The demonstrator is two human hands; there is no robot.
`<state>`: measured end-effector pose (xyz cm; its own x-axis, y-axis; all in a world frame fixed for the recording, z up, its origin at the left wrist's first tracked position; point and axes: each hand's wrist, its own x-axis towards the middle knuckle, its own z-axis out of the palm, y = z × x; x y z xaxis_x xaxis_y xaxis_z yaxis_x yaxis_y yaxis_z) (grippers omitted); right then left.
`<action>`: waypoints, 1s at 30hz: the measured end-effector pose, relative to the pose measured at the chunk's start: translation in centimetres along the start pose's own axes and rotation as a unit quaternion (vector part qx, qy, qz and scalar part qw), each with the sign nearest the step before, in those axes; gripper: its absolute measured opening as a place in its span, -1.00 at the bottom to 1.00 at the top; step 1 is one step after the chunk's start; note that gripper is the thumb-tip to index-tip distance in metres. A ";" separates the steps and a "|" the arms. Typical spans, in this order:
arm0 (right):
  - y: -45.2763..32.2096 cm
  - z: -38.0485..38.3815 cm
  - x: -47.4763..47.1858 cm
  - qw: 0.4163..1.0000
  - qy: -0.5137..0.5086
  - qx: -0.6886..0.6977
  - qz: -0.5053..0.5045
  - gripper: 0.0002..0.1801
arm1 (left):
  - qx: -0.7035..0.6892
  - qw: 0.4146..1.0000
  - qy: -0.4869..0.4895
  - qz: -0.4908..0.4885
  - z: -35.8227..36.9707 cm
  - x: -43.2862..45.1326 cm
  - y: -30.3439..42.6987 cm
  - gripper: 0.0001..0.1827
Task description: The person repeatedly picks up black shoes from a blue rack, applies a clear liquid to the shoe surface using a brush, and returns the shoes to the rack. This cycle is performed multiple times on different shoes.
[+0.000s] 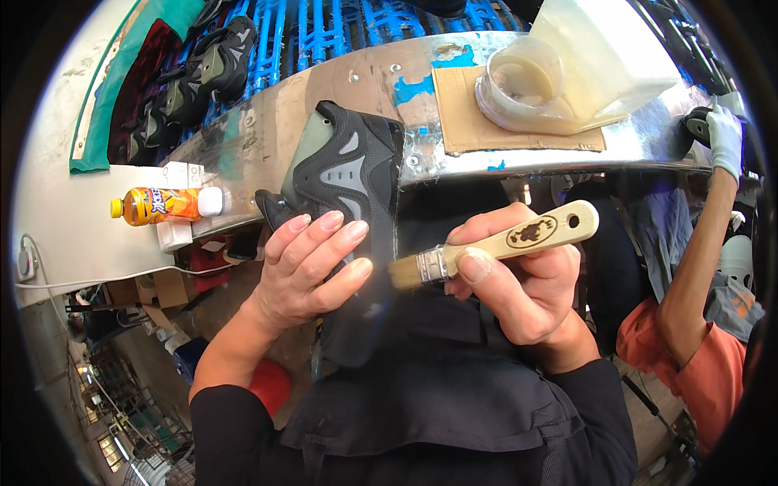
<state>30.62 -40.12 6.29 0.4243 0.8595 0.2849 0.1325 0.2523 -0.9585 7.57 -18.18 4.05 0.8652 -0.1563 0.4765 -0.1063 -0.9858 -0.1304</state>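
A flat brush with a pale wooden handle (523,234) is gripped in my right hand (523,279), its bristles pointing left. The bristle tips are at the right edge of a black and grey shoe upper (344,164); whether they touch it I cannot tell. My left hand (313,267) lies over the left side of the upper, fingers together and thumb apart, and seems to hold it. The upper rests partly on the metal-topped bench (273,121) and hangs over its front edge towards me. Its lower part is blurred.
A clear plastic tub (523,79) of cloudy liquid stands on cardboard (459,121) at the back right. An orange drink bottle (161,205) lies at the left. More shoe uppers (228,64) lie behind, near blue racks (340,30). A co-worker's gloved hand (725,143) is at the far right.
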 end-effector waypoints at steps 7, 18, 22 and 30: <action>-1.3 -0.3 0.6 0.999 -0.012 -0.036 0.019 -0.88 | 0.021 1.000 -0.013 0.019 -0.1 0.6 0.7 -0.55; -1.8 -0.3 0.6 0.998 0.018 0.010 0.061 -0.89 | 0.026 0.999 -0.013 0.026 0.0 0.8 1.1 -0.55; -1.6 -0.6 0.9 0.998 -0.004 0.006 0.063 -0.88 | 0.026 0.999 -0.012 0.025 0.1 0.8 1.3 -0.55; -2.8 -1.1 0.3 0.996 -0.021 -0.085 -0.028 -0.88 | 0.015 0.997 0.029 -0.071 1.1 0.4 3.7 -0.55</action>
<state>31.39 -41.02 9.05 0.3750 0.8646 0.3343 0.3056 0.2252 -0.9252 8.05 -21.83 2.78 0.8401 -0.0199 0.5421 0.0305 -0.9960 -0.0838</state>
